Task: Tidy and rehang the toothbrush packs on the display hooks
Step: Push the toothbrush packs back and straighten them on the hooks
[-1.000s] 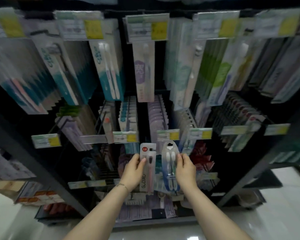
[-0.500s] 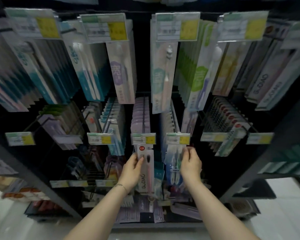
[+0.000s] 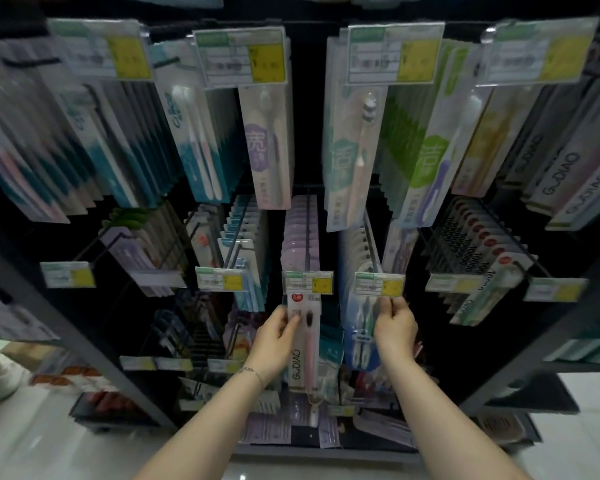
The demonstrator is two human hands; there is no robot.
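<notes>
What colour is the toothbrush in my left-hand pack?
Pale pink toothbrush, seen in the head view.

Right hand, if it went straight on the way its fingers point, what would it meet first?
Probably the price tag just above the right hand, which pinches the blue toothbrush pack; depth unclear.

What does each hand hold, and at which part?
Left hand grips the pink GUDIAO pack at its upper left edge; right hand pinches the blue pack near its top.

GUDIAO pack (image 3: pixel 307 344): top edge hidden behind a price tag (image 3: pixel 308 282).
Blue pack (image 3: pixel 361 341), right of it: top behind another tag; whether hung, unclear.
Tag print: unreadably small.
Hanging packs (image 3: pixel 21 150), far left of it: blurred, edge-cropped.
</notes>
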